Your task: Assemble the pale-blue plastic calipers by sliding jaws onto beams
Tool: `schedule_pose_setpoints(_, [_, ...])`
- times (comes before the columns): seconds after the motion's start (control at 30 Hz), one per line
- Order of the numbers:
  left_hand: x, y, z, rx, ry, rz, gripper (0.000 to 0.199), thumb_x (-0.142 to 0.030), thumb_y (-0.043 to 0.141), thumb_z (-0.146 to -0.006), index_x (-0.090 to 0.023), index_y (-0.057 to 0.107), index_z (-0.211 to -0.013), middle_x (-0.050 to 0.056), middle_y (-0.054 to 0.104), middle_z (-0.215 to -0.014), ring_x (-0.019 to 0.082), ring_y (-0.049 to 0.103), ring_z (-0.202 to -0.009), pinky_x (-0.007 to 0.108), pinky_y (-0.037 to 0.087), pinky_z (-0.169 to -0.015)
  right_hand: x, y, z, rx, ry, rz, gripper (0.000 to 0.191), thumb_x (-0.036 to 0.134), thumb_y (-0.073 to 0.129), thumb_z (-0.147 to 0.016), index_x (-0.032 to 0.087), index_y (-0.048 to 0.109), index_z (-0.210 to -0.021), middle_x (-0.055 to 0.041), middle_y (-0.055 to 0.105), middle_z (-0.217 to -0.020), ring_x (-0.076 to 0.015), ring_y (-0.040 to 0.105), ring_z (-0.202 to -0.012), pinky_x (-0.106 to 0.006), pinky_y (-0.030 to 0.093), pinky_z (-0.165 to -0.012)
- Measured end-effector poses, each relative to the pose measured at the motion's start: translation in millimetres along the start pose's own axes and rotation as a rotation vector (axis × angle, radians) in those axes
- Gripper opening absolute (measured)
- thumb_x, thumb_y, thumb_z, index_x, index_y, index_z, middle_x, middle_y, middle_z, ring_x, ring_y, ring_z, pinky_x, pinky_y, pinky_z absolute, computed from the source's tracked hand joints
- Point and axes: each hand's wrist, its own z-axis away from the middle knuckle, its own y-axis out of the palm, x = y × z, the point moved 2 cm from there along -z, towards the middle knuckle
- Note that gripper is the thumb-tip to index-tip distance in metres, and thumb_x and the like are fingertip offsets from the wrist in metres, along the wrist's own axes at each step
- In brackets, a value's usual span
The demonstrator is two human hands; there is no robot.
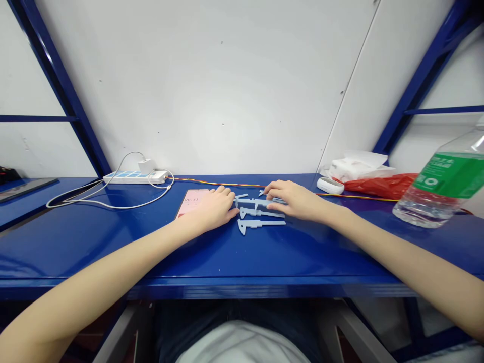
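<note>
Several light-blue plastic calipers lie in the middle of the blue table. The nearest caliper (260,223) lies flat with its jaws to the left, and another caliper (260,213) is just behind it. Farther back, more calipers are partly covered by my fingers. My left hand (219,206) rests over the right part of a phone (188,201) with a pink timer screen, its fingertips at the left ends of the rear calipers. My right hand (289,199) is at their right side, thumb and fingers around a rear caliper (261,202).
A white power strip (132,177) with a plug and looped white cable (109,205) lies at the back left. At right are a white oval device (330,185), tissues (355,165), a red bag (381,185) and a large bottle (446,176). Thin coloured wires run along the wall.
</note>
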Motion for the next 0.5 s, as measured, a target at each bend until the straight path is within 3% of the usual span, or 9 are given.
schedule_pose_setpoints(0.13, [-9.0,-1.2,2.9,0.012,0.014,0.015,0.027,-0.032,0.043,-0.09,-0.012,0.061,-0.093,0.014,0.064,-0.1,0.027,0.057,-0.096,0.04,0.047,-0.081,-2.0,0.5,1.1,0.008,0.007,-0.037,0.022,0.036,0.052,-0.087,0.019,0.066,-0.089,-0.0099,0.065,-0.106,-0.0235,0.06,-0.09,-0.039,0.046,-0.08])
schedule_pose_setpoints(0.3, [-29.0,-4.2,7.5,-0.005,0.088,0.072,0.025,-0.029,0.042,-0.091,-0.012,0.061,-0.092,0.013,0.065,-0.095,0.026,0.057,-0.095,0.037,0.046,-0.082,12.8,0.2,0.5,-0.019,-0.053,-0.09,0.024,0.037,0.049,-0.088,0.019,0.065,-0.091,-0.0097,0.065,-0.103,-0.0229,0.06,-0.091,-0.039,0.046,-0.082])
schedule_pose_setpoints(0.5, [-31.3,-3.5,7.5,-0.03,0.089,0.067,0.028,-0.03,0.039,-0.093,-0.013,0.061,-0.088,0.012,0.066,-0.092,0.025,0.057,-0.094,0.037,0.045,-0.082,20.4,-2.0,0.1,-0.047,-0.087,-0.044,0.023,0.035,0.048,-0.09,0.018,0.064,-0.088,-0.0097,0.065,-0.1,-0.0217,0.059,-0.088,-0.037,0.046,-0.08])
